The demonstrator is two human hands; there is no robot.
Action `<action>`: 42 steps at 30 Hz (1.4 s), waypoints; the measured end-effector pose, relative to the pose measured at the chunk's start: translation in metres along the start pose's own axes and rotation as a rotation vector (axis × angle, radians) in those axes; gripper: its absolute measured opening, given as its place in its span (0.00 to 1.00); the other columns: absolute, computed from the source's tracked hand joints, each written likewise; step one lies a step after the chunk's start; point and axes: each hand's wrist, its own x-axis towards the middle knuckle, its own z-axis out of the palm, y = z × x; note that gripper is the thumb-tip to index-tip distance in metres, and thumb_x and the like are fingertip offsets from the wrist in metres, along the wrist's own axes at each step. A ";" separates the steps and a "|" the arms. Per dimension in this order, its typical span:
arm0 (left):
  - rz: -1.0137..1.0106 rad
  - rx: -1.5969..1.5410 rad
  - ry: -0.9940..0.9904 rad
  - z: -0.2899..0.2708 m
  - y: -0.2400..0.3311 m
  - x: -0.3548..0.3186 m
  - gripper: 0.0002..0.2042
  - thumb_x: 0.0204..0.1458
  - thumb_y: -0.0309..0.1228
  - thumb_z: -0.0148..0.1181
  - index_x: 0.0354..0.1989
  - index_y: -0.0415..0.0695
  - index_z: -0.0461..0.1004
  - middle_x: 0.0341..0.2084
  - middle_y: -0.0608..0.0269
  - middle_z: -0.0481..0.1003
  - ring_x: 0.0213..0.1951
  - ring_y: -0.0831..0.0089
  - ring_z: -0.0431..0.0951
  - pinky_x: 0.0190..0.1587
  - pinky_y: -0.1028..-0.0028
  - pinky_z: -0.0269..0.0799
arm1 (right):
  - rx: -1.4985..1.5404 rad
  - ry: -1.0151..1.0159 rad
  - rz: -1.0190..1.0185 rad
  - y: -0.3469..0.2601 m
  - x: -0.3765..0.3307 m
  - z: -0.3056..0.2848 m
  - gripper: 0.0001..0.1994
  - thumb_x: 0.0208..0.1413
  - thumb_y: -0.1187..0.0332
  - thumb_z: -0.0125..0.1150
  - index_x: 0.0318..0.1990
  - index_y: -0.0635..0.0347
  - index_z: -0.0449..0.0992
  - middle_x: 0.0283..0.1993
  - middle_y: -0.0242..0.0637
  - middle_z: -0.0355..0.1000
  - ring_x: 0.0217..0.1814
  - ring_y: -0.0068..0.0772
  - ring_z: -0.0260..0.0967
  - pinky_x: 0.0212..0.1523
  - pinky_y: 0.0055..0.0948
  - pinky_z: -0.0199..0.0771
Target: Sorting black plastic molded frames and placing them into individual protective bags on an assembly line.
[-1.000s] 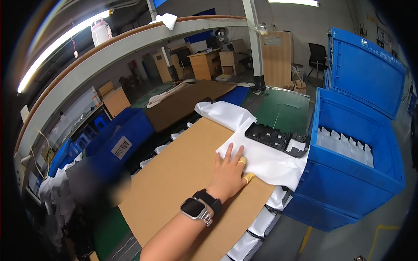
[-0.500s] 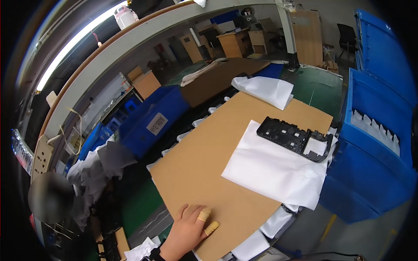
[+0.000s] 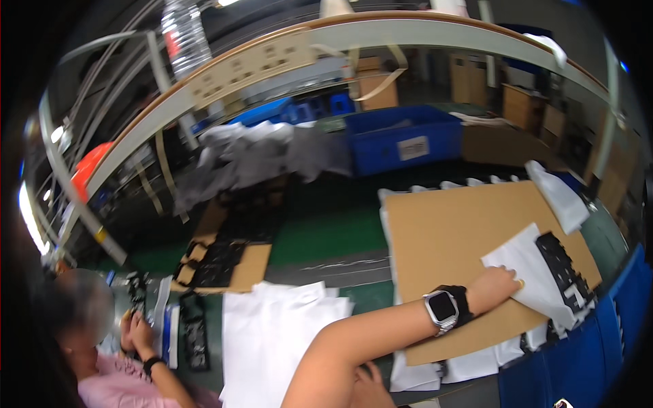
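Observation:
My left arm, with a square watch on the wrist, stretches across to the right. My left hand [image 3: 496,287] is closed at the near left edge of a white soft sheet [image 3: 530,272], with a yellowish finger cot showing on one finger. Along the sheet's right side lies a black plastic frame part [image 3: 563,270] with cut-outs. Both rest on a brown cardboard sheet [image 3: 435,238]. Below my left forearm, my right hand [image 3: 371,389] shows only in part; its fingers are mostly hidden.
A stack of white sheets [image 3: 275,333] lies left of my arm. Black parts [image 3: 214,264] sit on cardboard farther left. At the lower left a co-worker [image 3: 129,381] handles something small. Blue bins [image 3: 578,360] stand at right, another blue bin [image 3: 381,146] behind. White pouches edge the cardboard.
The view has swung left, bringing the co-worker and white stack into sight. My left hand has gone from the cardboard's near left part to the white sheet. My right hand has come partly into view.

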 end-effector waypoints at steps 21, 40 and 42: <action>-0.386 0.309 -0.268 -0.261 0.096 -0.280 0.16 0.44 0.26 0.54 0.44 0.48 0.66 0.46 0.60 0.70 0.44 0.67 0.76 0.36 0.78 0.77 | -0.104 -0.003 0.049 0.004 -0.009 0.007 0.19 0.49 0.61 0.58 0.48 0.57 0.73 0.46 0.52 0.69 0.48 0.54 0.64 0.54 0.52 0.57; -1.308 -0.340 -0.256 -0.246 0.082 -0.338 0.21 0.58 0.34 0.44 0.58 0.39 0.59 0.37 0.38 0.71 0.39 0.52 0.73 0.40 0.64 0.69 | -0.086 -0.009 -0.110 0.003 -0.011 0.004 0.22 0.47 0.60 0.55 0.51 0.56 0.71 0.57 0.46 0.62 0.63 0.50 0.52 0.65 0.58 0.39; -1.311 -0.176 -0.245 -0.241 0.086 -0.313 0.31 0.56 0.49 0.46 0.62 0.39 0.55 0.35 0.34 0.69 0.36 0.50 0.73 0.36 0.63 0.70 | -0.141 -0.043 -0.122 0.005 -0.010 0.005 0.23 0.47 0.59 0.55 0.51 0.56 0.71 0.58 0.46 0.62 0.63 0.49 0.51 0.65 0.58 0.39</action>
